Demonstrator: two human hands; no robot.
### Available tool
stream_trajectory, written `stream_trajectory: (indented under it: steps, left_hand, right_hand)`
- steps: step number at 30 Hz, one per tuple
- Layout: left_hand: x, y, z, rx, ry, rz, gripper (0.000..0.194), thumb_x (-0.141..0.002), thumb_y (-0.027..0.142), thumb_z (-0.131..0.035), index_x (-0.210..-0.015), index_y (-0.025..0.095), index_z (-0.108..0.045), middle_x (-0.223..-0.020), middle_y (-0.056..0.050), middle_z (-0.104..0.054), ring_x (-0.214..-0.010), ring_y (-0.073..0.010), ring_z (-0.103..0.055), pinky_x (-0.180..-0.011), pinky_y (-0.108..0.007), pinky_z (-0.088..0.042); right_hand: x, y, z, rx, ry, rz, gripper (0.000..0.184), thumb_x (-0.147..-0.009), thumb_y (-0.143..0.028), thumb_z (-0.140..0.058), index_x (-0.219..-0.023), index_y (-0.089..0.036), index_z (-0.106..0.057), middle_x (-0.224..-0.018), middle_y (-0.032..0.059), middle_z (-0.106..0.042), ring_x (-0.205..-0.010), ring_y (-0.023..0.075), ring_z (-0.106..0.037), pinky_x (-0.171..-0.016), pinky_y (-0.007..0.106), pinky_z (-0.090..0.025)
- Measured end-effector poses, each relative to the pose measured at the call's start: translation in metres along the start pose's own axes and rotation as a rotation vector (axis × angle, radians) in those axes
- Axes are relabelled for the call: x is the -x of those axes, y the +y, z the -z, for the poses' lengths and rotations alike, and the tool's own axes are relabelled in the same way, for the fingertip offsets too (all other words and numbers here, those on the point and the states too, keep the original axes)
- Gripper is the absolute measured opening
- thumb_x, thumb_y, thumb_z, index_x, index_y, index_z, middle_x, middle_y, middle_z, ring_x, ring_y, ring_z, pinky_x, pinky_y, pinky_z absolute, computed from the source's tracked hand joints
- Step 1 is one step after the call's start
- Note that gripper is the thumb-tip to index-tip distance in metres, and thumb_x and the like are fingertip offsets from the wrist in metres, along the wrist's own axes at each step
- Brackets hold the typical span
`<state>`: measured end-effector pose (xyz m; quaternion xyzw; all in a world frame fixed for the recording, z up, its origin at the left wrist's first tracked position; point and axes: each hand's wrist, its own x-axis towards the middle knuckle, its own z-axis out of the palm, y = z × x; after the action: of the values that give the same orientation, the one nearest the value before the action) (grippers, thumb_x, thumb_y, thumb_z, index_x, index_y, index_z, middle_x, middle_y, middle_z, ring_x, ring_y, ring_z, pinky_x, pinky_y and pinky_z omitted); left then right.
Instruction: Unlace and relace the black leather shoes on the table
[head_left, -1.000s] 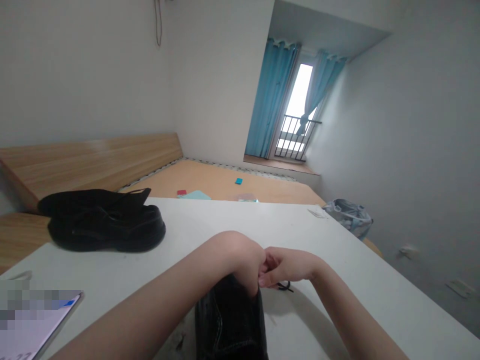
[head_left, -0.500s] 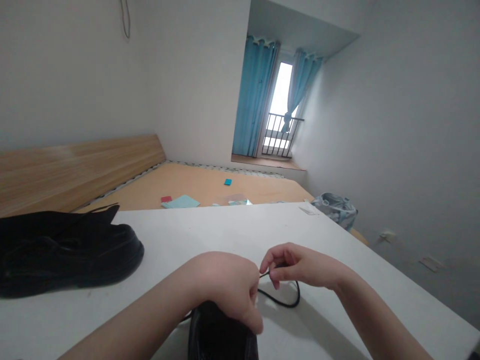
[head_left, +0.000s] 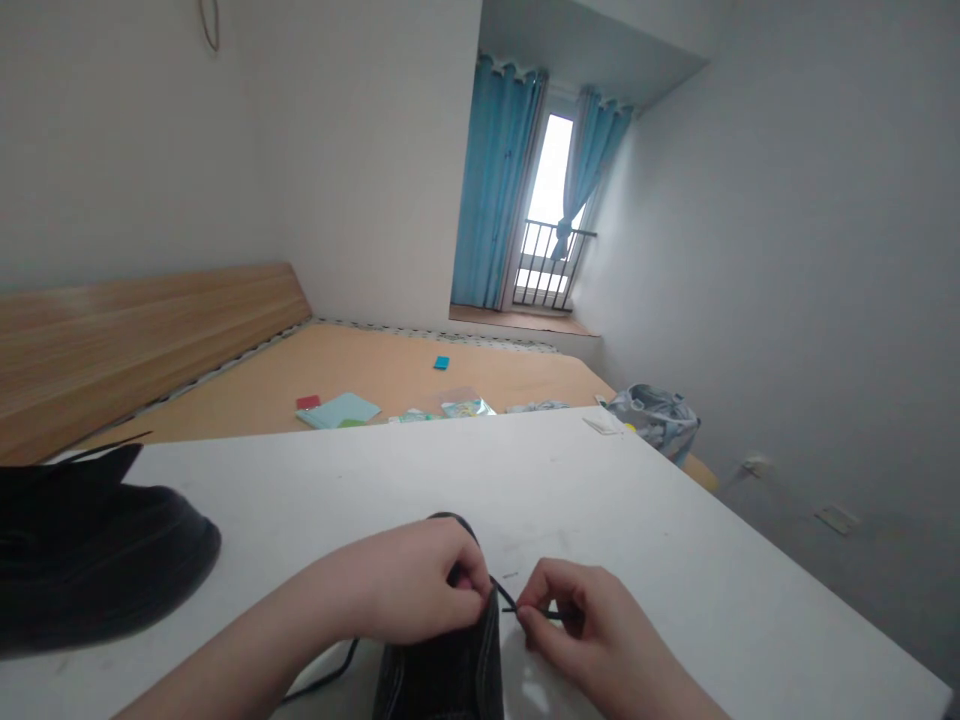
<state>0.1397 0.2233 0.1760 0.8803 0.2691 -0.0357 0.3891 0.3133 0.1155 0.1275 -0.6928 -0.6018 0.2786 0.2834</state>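
A black shoe [head_left: 446,675] stands on the white table close in front of me, its toe pointing away. My left hand [head_left: 420,585] lies across it, with finger and thumb closed on the right edge of its lacing flap; the fingertips are partly hidden. Just right of the shoe, my right hand [head_left: 592,630] pinches a black shoelace [head_left: 507,597] near its tip. The lace runs from the shoe's edge to these fingers. Another length of black lace [head_left: 330,680] trails on the table under my left forearm. A second black shoe [head_left: 112,570] rests at the left.
The white table [head_left: 675,540] reaches to a tan bed board [head_left: 375,360] that carries a light blue packet [head_left: 341,410], a red piece [head_left: 307,402] and a small blue square [head_left: 442,363]. A patterned fabric bag [head_left: 660,415] stands beyond the table's right edge.
My right hand has come nearer and lower, and its loop of lace has been drawn to a short length. My left hand has shifted left, its fingers now at the shoe's flap. The view has turned slightly.
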Motion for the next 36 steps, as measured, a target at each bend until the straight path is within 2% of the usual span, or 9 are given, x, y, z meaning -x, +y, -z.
stream_trajectory:
  steps: [7,12,17,22,25,27,30,32,36]
  left_hand:
    - [0.001,0.008,-0.007,-0.091,0.151,0.051,0.015,-0.063,0.027,-0.053,-0.068,0.020,-0.065,-0.063,0.003,-0.057,-0.056,-0.0129,-0.047,-0.048,-0.023,-0.028]
    - [0.004,0.008,-0.009,-0.132,0.153,0.044,0.014,-0.061,0.021,-0.050,-0.063,0.020,-0.063,-0.057,0.003,-0.054,-0.052,-0.0125,-0.045,-0.046,-0.023,-0.026]
    - [0.003,0.005,-0.005,-0.174,0.131,-0.002,0.010,-0.062,0.023,-0.052,-0.062,0.021,-0.062,-0.056,0.004,-0.052,-0.051,-0.0115,-0.044,-0.044,-0.022,-0.026]
    - [0.000,0.017,0.003,-0.311,0.050,-0.058,0.014,-0.066,0.021,-0.051,-0.059,0.020,-0.063,-0.050,0.003,-0.050,-0.047,-0.0115,-0.039,-0.044,-0.024,-0.025]
    - [0.007,0.021,0.012,-0.378,0.091,-0.055,0.017,-0.069,0.022,-0.049,-0.060,0.019,-0.063,-0.052,0.001,-0.055,-0.047,-0.0127,-0.040,-0.045,-0.026,-0.025]
    - [0.015,0.021,0.022,-0.340,0.143,-0.053,0.018,-0.072,0.024,-0.048,-0.063,0.019,-0.063,-0.056,0.000,-0.058,-0.049,-0.0142,-0.045,-0.046,-0.026,-0.027]
    - [0.029,0.019,0.040,-0.133,0.208,-0.104,0.020,-0.078,0.029,-0.046,-0.070,0.020,-0.062,-0.066,0.001,-0.064,-0.058,-0.0150,-0.053,-0.049,-0.024,-0.033]
    - [0.038,0.018,0.049,0.012,0.218,-0.167,0.021,-0.081,0.030,-0.046,-0.075,0.020,-0.063,-0.072,0.001,-0.066,-0.063,-0.0150,-0.055,-0.052,-0.024,-0.037]
    - [0.051,0.023,0.056,0.136,0.393,-0.246,0.025,-0.085,0.037,-0.047,-0.087,0.020,-0.065,-0.074,0.000,-0.063,-0.063,-0.0155,-0.054,-0.054,-0.025,-0.037]
  right_hand:
    - [-0.005,0.009,-0.012,-0.396,-0.047,-0.078,0.015,-0.074,-0.031,-0.059,-0.069,-0.017,-0.060,-0.059,0.0036,-0.066,-0.056,0.0156,-0.055,-0.054,0.025,-0.036]
    - [-0.002,0.003,-0.013,-0.327,-0.029,-0.040,0.012,-0.072,-0.027,-0.060,-0.066,-0.017,-0.057,-0.058,0.0023,-0.063,-0.056,0.0155,-0.055,-0.054,0.025,-0.037]
    - [-0.004,0.004,-0.025,-0.534,-0.062,-0.022,0.020,-0.074,-0.034,-0.063,-0.067,-0.018,-0.054,-0.057,0.0003,-0.060,-0.057,0.0149,-0.056,-0.058,0.026,-0.041]
    - [0.002,-0.019,0.005,-0.103,-0.189,0.040,0.016,-0.084,-0.028,-0.055,-0.074,-0.018,-0.063,-0.070,0.0031,-0.067,-0.063,0.0158,-0.056,-0.059,0.026,-0.040]
    - [-0.002,-0.046,0.024,0.141,-0.023,0.149,0.020,-0.089,-0.034,-0.052,-0.091,-0.021,-0.068,-0.092,0.0056,-0.069,-0.085,0.0208,-0.059,-0.074,0.030,-0.042]
    - [-0.012,-0.063,0.025,0.099,0.031,0.213,0.027,-0.093,-0.039,-0.047,-0.093,-0.020,-0.066,-0.097,0.0060,-0.067,-0.092,0.0213,-0.058,-0.082,0.032,-0.042]
    - [-0.031,-0.081,0.017,-0.179,-0.131,0.326,0.045,-0.096,-0.048,-0.037,-0.075,-0.017,-0.060,-0.079,0.0039,-0.062,-0.082,0.0180,-0.056,-0.079,0.031,-0.042]
    - [-0.042,-0.091,0.015,-0.402,-0.274,0.314,0.051,-0.094,-0.058,-0.034,-0.068,-0.017,-0.052,-0.061,-0.0015,-0.049,-0.061,0.0133,-0.049,-0.063,0.027,-0.042]
    - [-0.051,-0.104,0.034,-0.517,-0.456,0.272,0.053,-0.088,-0.066,-0.039,-0.063,-0.019,-0.040,-0.055,-0.0084,-0.026,-0.046,0.0069,-0.021,-0.042,0.020,-0.020]
